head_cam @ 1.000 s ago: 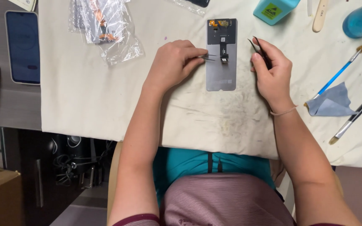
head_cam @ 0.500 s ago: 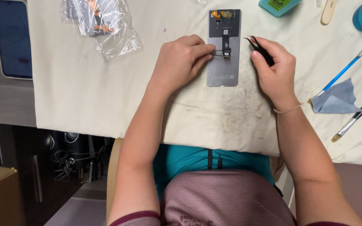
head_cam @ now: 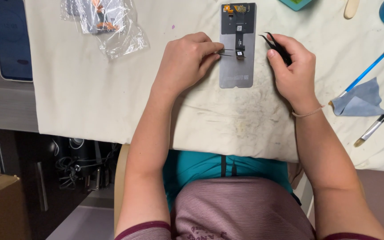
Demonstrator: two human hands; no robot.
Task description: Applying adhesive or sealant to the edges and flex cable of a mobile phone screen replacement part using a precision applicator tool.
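1. Head view: the left hand [head_cam: 185, 62] has its fingers [head_cam: 210, 48] pressed together, pinching a thin pair of metal tweezers [head_cam: 228, 52]. The tweezer tips reach across onto a flat grey rectangular phone display panel [head_cam: 237, 71], ending at the small black connector [head_cam: 241, 54] on the panel's flex strip.
2. The right hand [head_cam: 292, 71] has its fingers curled shut around a pair of black tweezers [head_cam: 277, 44]; the thumb [head_cam: 275, 60] presses along the tool. The black tips point up and to the left, just beside the panel's right edge; contact with the panel cannot be confirmed.
3. The grey panel lies flat, back side up, between the two hands on a cream cloth-covered surface [head_cam: 103, 98], near the far edge of the view. Orange and black parts show at its top end.
4. A clear plastic bag of small parts [head_cam: 105, 24] lies well apart to the left of the hands.
5. To the right lie a blue-handled brush [head_cam: 370, 66], a folded grey-blue wiping cloth [head_cam: 358, 100] and a dark-handled brush [head_cam: 381, 119].
6. The cloth near the panel shows dark smudges.
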